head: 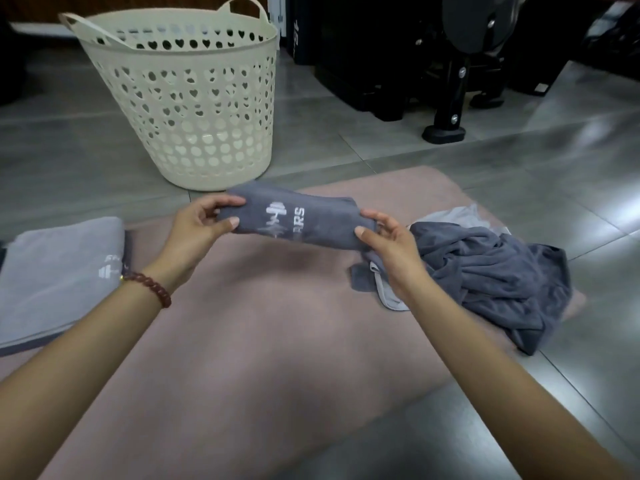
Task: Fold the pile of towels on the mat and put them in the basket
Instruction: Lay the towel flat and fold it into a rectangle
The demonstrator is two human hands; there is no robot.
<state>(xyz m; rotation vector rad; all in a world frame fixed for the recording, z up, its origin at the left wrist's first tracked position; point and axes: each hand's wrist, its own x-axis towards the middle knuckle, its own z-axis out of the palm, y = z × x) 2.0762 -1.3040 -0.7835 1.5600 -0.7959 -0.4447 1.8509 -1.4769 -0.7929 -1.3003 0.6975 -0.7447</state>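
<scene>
Left hand [204,225] and right hand [385,244] are pinching the folded dark-grey cloth towel [298,220] by its ends, ideally carrying it taut toward the cream perforated plastic basket [180,98] at eleven o'clock.

Forearms reach in from 8 and 4 o'clock, left hand [202,228] and right hand [384,247] each pinching one end of a folded towel [298,220], thumbs nearside, fingers curled over.

The light grey towel [52,271] is cut off at left, the black equipment [467,46] at top.
</scene>
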